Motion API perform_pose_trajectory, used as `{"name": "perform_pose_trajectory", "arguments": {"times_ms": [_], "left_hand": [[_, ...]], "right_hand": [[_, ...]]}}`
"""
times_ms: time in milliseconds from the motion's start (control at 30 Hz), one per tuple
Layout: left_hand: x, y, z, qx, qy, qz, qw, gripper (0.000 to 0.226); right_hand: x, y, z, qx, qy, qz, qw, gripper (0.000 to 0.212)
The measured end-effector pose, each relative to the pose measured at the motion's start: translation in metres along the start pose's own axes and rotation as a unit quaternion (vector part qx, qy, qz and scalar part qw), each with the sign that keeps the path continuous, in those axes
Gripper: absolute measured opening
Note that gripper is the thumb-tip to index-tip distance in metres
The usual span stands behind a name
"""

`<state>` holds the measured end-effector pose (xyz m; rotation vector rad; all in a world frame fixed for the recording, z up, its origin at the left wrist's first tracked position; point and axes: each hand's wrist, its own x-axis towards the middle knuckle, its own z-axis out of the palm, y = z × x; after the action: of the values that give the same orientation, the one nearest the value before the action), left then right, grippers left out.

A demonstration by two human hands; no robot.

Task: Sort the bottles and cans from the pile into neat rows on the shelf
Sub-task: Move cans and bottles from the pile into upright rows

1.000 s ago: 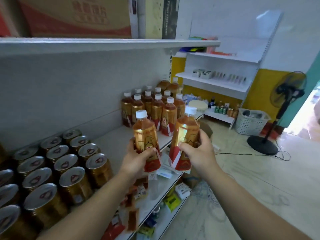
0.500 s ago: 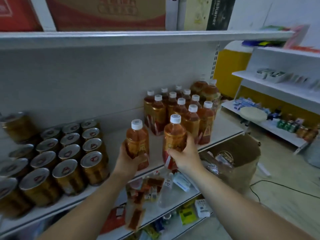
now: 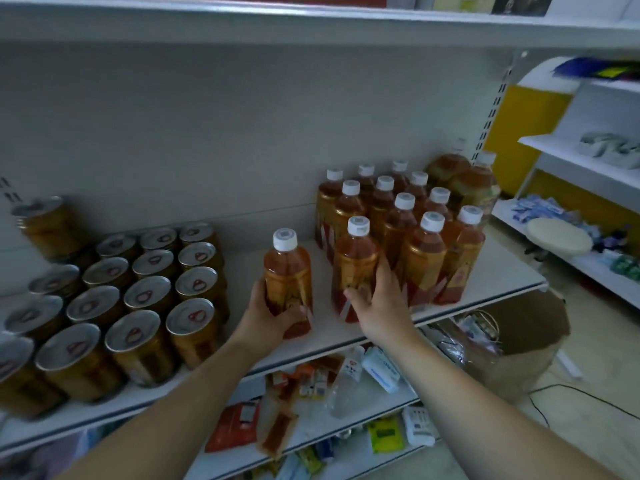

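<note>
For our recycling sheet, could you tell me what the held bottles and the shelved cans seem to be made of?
Left bottle and right bottle, both held: probably clear plastic, since amber drink shows through; white caps, glossy labels. Cans: probably metal, judging by silvery pull-tab lids.

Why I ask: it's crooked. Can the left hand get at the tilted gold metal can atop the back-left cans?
Probably not yet: the left hand grips an amber white-capped bottle, though nothing covers the tilted can.
</note>
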<state>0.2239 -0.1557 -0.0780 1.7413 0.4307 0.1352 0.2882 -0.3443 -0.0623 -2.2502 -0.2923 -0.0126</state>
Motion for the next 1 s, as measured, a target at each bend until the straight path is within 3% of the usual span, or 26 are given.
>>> {"name": "perform_pose_trajectory", "arguments": {"times_ms": [333,533,700,1000], "left_hand": [[-0.013,0.005,0.009,0.042,0.051,-0.002,0.998,0.071],[-0.016,0.011,0.014,0.045,0.055,0.001,0.997,0.075],[-0.017,0.013,0.014,0.063,0.053,-0.002,0.997,0.076],[-0.018,0.011,0.010,0.035,0.028,0.006,0.999,0.075]], "right_hand": [[-0.001,0.002,0.001,-0.049,0.045,-0.046,0.997,0.088],[-0.003,0.001,-0.009,-0.031,0.098,-0.156,0.982,0.098],[0.022,-0.017,-0.018,-0.121,0.029,-0.158,0.980,0.106],[0.044,-0.016,-0.010,-0.151,0.042,-0.123,0.980,0.096]]}}
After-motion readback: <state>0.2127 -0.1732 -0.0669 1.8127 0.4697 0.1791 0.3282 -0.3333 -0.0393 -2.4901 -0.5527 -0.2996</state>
